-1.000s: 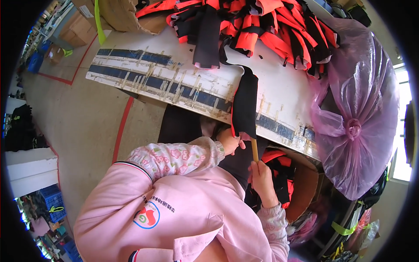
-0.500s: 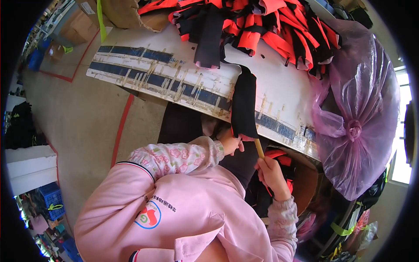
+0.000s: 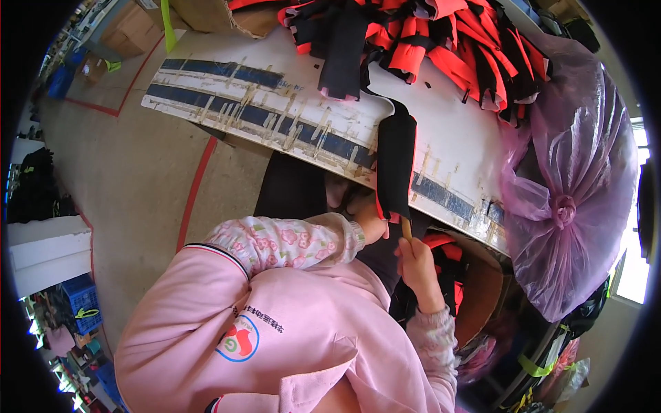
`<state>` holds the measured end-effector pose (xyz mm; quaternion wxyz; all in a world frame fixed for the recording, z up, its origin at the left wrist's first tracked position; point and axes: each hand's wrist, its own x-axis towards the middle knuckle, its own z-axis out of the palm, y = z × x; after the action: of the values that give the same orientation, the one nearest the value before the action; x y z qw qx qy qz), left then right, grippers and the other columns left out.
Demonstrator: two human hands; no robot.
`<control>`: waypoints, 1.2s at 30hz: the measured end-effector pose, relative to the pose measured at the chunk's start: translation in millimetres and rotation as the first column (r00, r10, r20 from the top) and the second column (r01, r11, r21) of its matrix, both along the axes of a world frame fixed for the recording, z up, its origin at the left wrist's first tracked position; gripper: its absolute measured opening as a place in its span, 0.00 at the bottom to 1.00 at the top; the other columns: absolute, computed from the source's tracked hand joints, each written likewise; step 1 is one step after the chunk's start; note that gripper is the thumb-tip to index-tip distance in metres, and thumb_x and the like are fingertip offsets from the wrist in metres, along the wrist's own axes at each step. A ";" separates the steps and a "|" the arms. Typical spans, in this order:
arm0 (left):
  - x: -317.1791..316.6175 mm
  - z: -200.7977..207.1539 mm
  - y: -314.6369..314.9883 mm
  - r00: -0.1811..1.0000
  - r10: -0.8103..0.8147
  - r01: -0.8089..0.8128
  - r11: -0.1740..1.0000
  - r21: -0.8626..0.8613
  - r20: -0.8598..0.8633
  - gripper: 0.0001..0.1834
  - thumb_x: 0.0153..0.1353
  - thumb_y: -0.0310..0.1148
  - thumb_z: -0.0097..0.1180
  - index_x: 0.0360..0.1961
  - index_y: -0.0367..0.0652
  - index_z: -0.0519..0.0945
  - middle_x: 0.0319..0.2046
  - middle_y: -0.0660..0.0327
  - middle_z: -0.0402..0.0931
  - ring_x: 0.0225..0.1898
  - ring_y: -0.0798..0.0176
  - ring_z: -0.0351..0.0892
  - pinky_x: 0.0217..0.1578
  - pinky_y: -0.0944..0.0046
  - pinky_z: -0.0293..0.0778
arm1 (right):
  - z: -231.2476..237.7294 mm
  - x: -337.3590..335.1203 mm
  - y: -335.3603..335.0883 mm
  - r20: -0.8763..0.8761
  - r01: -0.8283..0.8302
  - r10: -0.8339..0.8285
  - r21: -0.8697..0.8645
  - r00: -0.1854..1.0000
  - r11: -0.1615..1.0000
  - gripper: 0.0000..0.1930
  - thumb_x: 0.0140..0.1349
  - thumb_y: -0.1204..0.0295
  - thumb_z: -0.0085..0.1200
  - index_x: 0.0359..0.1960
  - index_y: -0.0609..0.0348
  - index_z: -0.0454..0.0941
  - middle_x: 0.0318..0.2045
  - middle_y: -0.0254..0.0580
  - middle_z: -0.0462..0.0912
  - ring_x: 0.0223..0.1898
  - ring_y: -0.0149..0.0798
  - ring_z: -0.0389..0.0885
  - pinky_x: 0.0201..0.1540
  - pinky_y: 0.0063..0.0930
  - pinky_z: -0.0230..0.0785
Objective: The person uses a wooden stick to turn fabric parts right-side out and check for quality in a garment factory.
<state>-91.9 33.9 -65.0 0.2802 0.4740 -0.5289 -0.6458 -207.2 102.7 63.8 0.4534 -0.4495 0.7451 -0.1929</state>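
Note:
A black fabric sleeve with an orange-red edge (image 3: 396, 165) hangs over the table's front edge, its upper end lying on the tabletop. My left hand (image 3: 372, 219) grips the sleeve's lower end from the left, with some fingers hidden behind the cloth. Below it, my right hand (image 3: 417, 267) is closed around a thin wooden stick (image 3: 407, 229). The stick's upper end disappears at the sleeve's lower opening; how far in it reaches is hidden.
Black and orange-red fabric pieces (image 3: 413, 51) are heaped on the white table (image 3: 454, 148). A knotted purple plastic bag (image 3: 575, 186) bulges at the right. Beneath the table edge, an open cardboard box (image 3: 485, 289) holds similar pieces. Another box (image 3: 203, 15) stands at the far left.
My right hand has moved up toward the sleeve's lower end, and less of the stick shows. My left hand still grips the sleeve. The whole view has shifted slightly.

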 end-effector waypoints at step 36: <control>1.2 13.7 -4.8 0.979 0.142 -0.084 0.937 0.340 -0.149 0.12 0.65 0.38 0.42 0.35 0.43 0.76 0.25 0.59 0.77 0.15 0.69 0.72 0.04 0.74 0.59 | 9.7 19.6 46.6 0.484 0.199 -0.281 0.215 0.829 0.956 0.15 0.69 0.64 0.37 0.30 0.61 0.71 0.10 0.32 0.67 0.06 0.24 0.59 0.07 0.19 0.47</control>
<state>-90.6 29.1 -51.3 0.2772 0.4868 -0.3582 -0.7469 -187.7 149.3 73.4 0.6397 -0.2482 0.6619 -0.3017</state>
